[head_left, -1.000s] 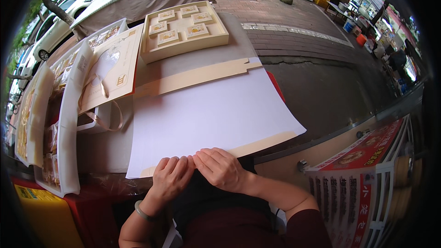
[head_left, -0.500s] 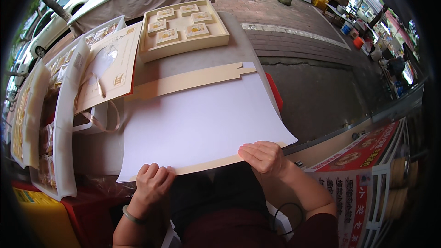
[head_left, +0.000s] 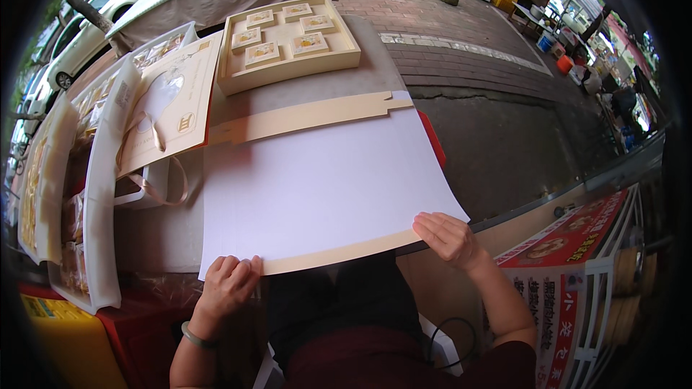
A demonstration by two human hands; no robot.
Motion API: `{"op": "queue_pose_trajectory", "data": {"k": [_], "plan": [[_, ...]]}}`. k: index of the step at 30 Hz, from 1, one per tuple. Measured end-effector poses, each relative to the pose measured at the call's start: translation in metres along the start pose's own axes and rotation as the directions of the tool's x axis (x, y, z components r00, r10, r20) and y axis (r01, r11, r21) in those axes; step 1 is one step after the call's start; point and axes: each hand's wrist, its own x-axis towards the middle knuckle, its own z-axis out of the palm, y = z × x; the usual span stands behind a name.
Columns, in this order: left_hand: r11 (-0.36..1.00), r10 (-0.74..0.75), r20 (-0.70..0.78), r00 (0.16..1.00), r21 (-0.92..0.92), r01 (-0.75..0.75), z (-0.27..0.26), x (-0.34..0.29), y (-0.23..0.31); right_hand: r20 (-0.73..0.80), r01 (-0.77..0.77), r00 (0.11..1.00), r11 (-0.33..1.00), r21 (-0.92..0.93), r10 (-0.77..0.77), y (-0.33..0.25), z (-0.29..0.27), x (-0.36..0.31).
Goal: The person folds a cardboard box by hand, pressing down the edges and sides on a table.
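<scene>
A wide white card sheet (head_left: pixel 324 180) lies across the table, with a beige folded strip (head_left: pixel 303 119) along its far side and a narrow beige fold (head_left: pixel 339 253) along its near edge. My left hand (head_left: pixel 229 284) closes on the near edge by the left corner, fingers bent over the fold. Toward the right corner, my right hand (head_left: pixel 448 239) pinches the same edge, its fingers pressed together on the fold. Both thumbs are mostly hidden.
Beyond the sheet stands a pale shallow box (head_left: pixel 288 78) holding several small square packs. A printed beige bag (head_left: pixel 167 104) with ribbon lies at the left, partly on white plastic trays (head_left: pixel 103 194) of wrapped goods. A red-and-white printed sign (head_left: pixel 555 266) stands at the right.
My right hand has slid outward to the right along the near fold, and my left hand slightly to the left. The sheet's left corner and far strip have shifted to the right.
</scene>
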Motion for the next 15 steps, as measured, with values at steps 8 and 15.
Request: {"op": "queue_pose_trajectory", "data": {"k": [8,15], "plan": [[0.995,-0.075,-0.049,0.996,-0.067,0.071,-0.004,-0.011,-0.005,-0.016,-0.080,0.997,0.991,-0.106,0.079,0.008,-0.001,-0.015],[0.994,-0.107,-0.164,0.981,-0.004,0.107,-0.012,-0.006,-0.009,-0.103,-0.108,0.991,0.976,-0.190,0.089,0.014,-0.017,-0.011]]}}
